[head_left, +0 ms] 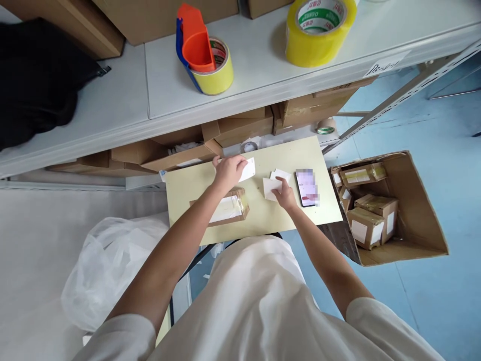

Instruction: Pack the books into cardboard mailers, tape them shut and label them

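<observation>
Over the back of the small cream table [296, 150], my left hand [228, 173] is closed on a white card [248, 169] that sticks out to its right. My right hand [285, 193] pinches the edge of another white card [269, 188] near the table's right side. More white paper [281, 174] lies just behind those fingers, partly under the card. A phone [306, 188] with a lit screen is to the right of my right hand. Below my left wrist lies a taped cardboard box [240, 210] with a white label, partly hidden by my forearm.
An open carton [417, 220] with several small labelled boxes stands right of the table. Above the table's far edge runs a grey shelf [255, 70] bearing a tape dispenser [195, 42] and a yellow tape roll [319, 42]. A clear plastic bag [108, 271] is at left.
</observation>
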Demonstrator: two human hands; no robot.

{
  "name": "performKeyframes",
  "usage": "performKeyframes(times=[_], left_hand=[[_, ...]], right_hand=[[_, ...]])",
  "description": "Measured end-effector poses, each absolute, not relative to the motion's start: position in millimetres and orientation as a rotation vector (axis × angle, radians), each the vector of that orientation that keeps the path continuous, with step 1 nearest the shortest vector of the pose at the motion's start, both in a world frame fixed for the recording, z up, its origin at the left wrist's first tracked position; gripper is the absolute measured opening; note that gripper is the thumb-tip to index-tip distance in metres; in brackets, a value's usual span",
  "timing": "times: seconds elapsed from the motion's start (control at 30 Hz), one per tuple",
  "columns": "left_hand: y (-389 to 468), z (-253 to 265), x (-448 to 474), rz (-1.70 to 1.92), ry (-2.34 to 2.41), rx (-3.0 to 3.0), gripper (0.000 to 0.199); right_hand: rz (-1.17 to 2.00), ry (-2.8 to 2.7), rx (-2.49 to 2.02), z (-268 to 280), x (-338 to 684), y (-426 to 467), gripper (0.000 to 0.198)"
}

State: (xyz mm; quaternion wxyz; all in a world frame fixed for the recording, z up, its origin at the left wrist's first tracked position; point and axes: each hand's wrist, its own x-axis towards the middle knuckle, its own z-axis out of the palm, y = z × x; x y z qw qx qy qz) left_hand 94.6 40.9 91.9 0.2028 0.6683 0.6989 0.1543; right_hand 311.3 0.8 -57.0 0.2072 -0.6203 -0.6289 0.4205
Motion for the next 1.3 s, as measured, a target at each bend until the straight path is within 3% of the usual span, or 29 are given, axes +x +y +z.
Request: performKeyframes(times=[0.13,0.2,0.37,0.43,0.53,0.63,0.7,0.8,0.93,1.3], left_hand=[[21,93,77,0.712,1.905,1.547,0.023],[4,94,76,0.831,1.802,1.41,0.023],[-45,105,79,0.93,1.595,1.195,0.027],[-65,109,72,0.911,1.518,1.125,0.032],[-95,108,55,0.908,1.428,0.983,0.038],[-120,100,46,1.016,1.402,0.832,0.036],[-133,96,45,1.107,1.401,0.787,0.036],[-150,99,44,1.195,1.335,0.782,0.035],[-172,107,36,1.27,1.106,0.644,0.038],[-198,104,24,1.321,0.966,0.471,0.03]], right_hand=[[0.945,-1.545,-1.638,-35,304,-4,0.084],[0.927,-1.478,-1.497,-9,290,-13,0.088],[1.453,-1.334,-1.158,48,255,-43,0.068],[1.53,-1.227,-1.152,57,249,-51,0.056],[1.335,-1.239,-1.244,66,249,-62,0.053],[0.863,-1.497,-1.334,83,243,-84,0.059],[0.671,-1.764,-1.23,96,229,-105,0.053],[0.661,-2.056,-1.028,111,204,-134,0.036],[0.658,-2.037,-1.026,116,183,-151,0.025],[0.634,-1.961,-1.076,126,169,-175,0.021]])
